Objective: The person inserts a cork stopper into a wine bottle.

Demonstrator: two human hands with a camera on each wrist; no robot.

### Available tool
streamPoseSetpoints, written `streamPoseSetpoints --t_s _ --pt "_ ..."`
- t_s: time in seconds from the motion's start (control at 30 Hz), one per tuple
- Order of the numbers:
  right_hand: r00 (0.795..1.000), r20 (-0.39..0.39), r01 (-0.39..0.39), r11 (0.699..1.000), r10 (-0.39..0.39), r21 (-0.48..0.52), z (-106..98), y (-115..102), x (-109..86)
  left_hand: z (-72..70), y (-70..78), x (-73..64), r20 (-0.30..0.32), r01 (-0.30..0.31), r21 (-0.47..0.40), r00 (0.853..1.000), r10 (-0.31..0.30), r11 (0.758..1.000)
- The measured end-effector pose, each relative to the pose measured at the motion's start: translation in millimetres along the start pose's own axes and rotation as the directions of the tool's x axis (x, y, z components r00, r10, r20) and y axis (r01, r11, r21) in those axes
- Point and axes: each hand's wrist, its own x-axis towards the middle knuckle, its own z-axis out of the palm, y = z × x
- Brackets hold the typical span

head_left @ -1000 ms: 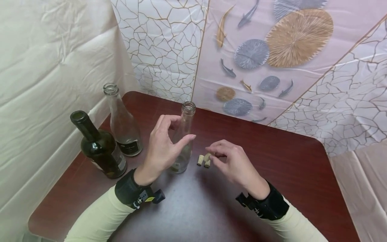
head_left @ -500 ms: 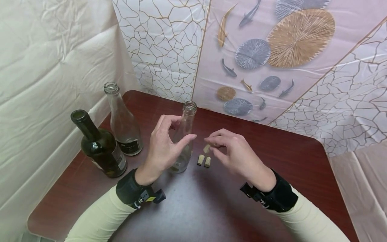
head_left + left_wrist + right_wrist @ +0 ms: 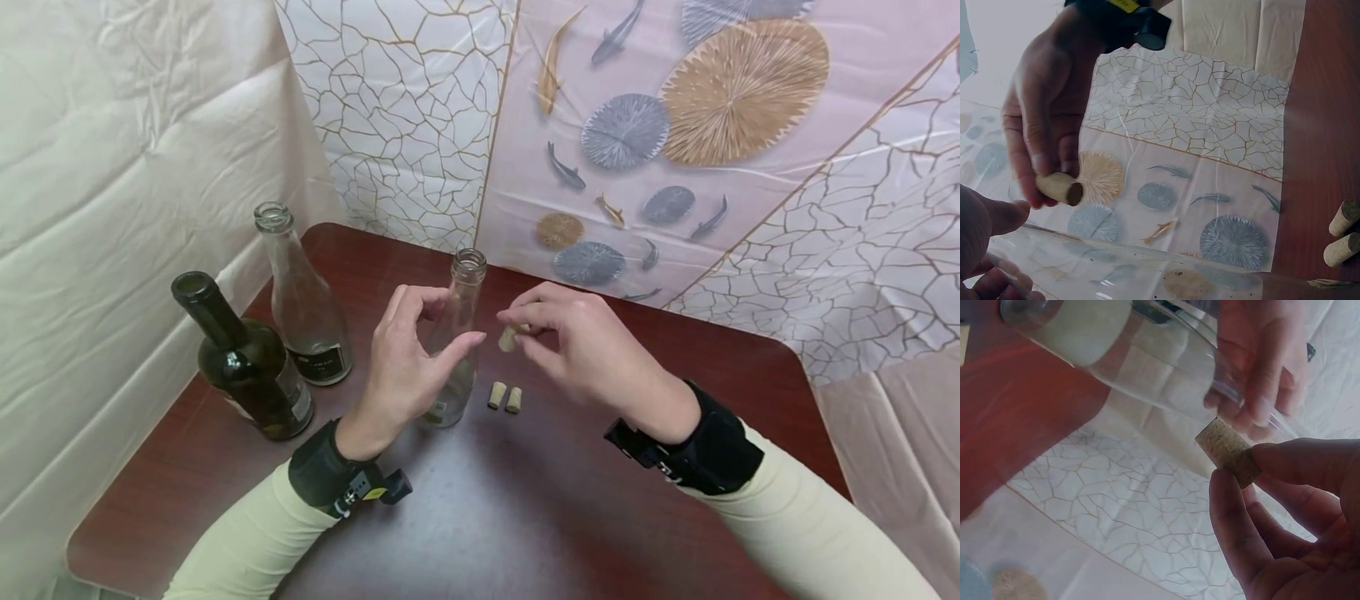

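My left hand (image 3: pixel 408 367) curves round the upper part of a clear glass bottle (image 3: pixel 456 387), which stands upright on the table. Its thumb lies across the bottle's near side; contact is partly hidden. To the right of the bottle, raised above the table, my right hand (image 3: pixel 581 342) pinches a cork (image 3: pixel 507 338) between thumb and fingers. The right wrist view shows that cork (image 3: pixel 1229 452) between the fingertips, apart from the bottle's mouth. Two more corks, a left one (image 3: pixel 497 395) and a right one (image 3: pixel 513 400), stand or lie side by side below on the table.
At the left stand a dark green bottle (image 3: pixel 243 367) and a second clear bottle (image 3: pixel 303 308) with a black label. The reddish-brown table (image 3: pixel 720 392) has rounded corners. Patterned cloth (image 3: pixel 630 183) hangs behind it, and pale cloth (image 3: pixel 135 208) hangs along the left.
My right hand has lifted the pinched cork up from beside the other two corks, rising towards the height of the bottle's neck. My left hand has stayed at the bottle.
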Motion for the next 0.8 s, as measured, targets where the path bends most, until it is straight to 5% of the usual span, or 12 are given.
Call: streamPoseSetpoints --t_s 0.6,0.8 --pt "1.000 0.002 -0.008 0.998 0.009 -0.056 -49.2 -21.6 38.3 2.0 -1.0 -1.9 -0.002 0.006 -0.008 1.000 -0.006 1.000" --pt "0.998 0.030 -0.048 0.999 0.048 0.025 -64.3 -30.9 50.9 2.1 -1.1 -1.6 -0.006 0.005 -0.012 1.000 -0.005 1.000"
